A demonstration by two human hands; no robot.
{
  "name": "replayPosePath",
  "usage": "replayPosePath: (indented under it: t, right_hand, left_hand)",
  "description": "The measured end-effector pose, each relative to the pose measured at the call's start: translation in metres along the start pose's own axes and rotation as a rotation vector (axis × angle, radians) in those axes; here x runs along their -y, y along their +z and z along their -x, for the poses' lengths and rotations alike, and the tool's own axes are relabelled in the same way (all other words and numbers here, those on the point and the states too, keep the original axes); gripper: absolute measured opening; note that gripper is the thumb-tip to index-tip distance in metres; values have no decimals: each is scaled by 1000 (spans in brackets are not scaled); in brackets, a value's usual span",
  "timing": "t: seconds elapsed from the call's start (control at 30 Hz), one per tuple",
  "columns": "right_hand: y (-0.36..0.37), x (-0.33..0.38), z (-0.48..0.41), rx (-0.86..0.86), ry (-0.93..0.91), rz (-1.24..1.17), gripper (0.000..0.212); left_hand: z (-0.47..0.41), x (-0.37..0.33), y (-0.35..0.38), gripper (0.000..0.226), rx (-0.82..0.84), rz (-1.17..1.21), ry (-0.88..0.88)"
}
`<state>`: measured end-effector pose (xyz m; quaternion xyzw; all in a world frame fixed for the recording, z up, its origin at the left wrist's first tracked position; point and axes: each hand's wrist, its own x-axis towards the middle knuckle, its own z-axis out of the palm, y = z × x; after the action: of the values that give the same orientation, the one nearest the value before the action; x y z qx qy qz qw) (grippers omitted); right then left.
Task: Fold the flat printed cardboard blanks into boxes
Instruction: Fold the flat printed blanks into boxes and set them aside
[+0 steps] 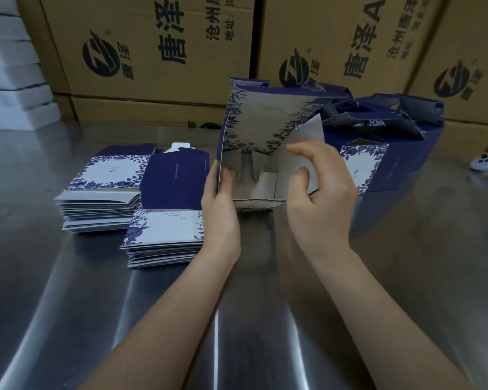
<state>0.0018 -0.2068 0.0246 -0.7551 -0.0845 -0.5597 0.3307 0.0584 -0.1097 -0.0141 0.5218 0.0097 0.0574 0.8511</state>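
Together, left hand (pixel 219 205) and right hand (pixel 320 190) grip the half-folded box (pixel 261 130).

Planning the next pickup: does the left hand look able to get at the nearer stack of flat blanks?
Probably yes, once freed. The nearer stack lies just left of the left hand with nothing between, but that hand's grip holds the side wall of the half-folded box.

The shiny metal surface (pixel 68 305) carries two stacks of flat blanks (pixel 164 240) at left and folded blue boxes (pixel 392 167) at right.
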Motion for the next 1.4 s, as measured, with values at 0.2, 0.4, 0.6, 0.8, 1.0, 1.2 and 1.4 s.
replayPosePath:
  t: [0.2,0.4,0.6,0.8,1.0,1.2,1.4]
  right_hand:
    - [3,0,-11,121,39,111,29]
    - [21,9,-31,547,47,375,30]
    - [50,7,-42,775,297,428,10]
    - [75,-17,-53,986,434,571,24]
    - [88,-29,-54,1008,268,713,32]
    - [86,-38,-53,971,45,785,28]
    - [82,-42,-49,973,-116,818,25]
  left_hand:
    - [3,-1,2,52,67,-16,14]
    - [1,2,3,58,87,-65,80]
    - [1,4,1,57,60,-46,91]
    - [4,5,3,53,19,-45,77]
    - [7,4,4,53,-3,-37,40]
    - [8,1,5,47,-33,-68,14]
    - [11,-1,6,42,-51,-108,28]
